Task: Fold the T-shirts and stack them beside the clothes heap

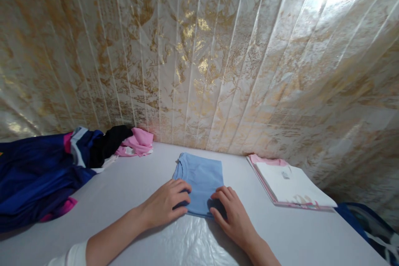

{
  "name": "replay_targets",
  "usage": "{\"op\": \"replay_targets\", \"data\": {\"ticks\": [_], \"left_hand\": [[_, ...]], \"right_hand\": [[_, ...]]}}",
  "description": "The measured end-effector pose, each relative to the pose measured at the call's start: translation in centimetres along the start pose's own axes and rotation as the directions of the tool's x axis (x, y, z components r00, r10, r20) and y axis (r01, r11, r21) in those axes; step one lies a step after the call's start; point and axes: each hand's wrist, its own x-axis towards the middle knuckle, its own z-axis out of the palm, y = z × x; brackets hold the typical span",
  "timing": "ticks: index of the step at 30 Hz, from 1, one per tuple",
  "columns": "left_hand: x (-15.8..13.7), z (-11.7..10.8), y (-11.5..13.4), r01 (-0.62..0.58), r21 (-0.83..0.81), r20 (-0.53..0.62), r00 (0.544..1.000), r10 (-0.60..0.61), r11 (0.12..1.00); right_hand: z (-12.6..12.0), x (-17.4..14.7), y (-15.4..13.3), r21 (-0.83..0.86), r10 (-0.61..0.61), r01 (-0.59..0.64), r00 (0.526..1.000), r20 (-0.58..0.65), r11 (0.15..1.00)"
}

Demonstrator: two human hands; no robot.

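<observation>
Lying between left hand (170, 203) and right hand (231, 213) is a blue garment (202, 178); both loosely curled, unclenched.

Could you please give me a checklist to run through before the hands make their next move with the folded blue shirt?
1. Blue shirt folded and lying flat on the table: ok, with its neckline at the left side.
2. Left hand at the shirt's left edge: ok.
3. Right hand at the shirt's right edge: ok.
4. Firm grip by either hand: cannot tell; the fingers curl and their undersides are hidden.
5. Folded stack on the right apart from the shirt: ok.
6. Clothes pile on the left neatly folded: not ok, it lies loose and bunched.
</observation>
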Motion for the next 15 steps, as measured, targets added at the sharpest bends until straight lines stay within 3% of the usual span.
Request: {"op": "replay_targets", "data": {"ticks": [4, 15], "left_hand": [[-0.06, -0.26, 0.21, -0.05, 0.117, 0.026, 0.999, 0.047, 0.992], [-0.22, -0.3, 0.44, -0.031, 0.246, 0.021, 0.999, 0.027, 0.969]], "right_hand": [[-0.22, -0.69, -0.5, -0.019, -0.012, 0.014, 0.996, 0.089, 1.0], [0.7, -0.71, 0.17, -0.128, -0.073, 0.081, 0.995, 0.065, 0.988]]}}
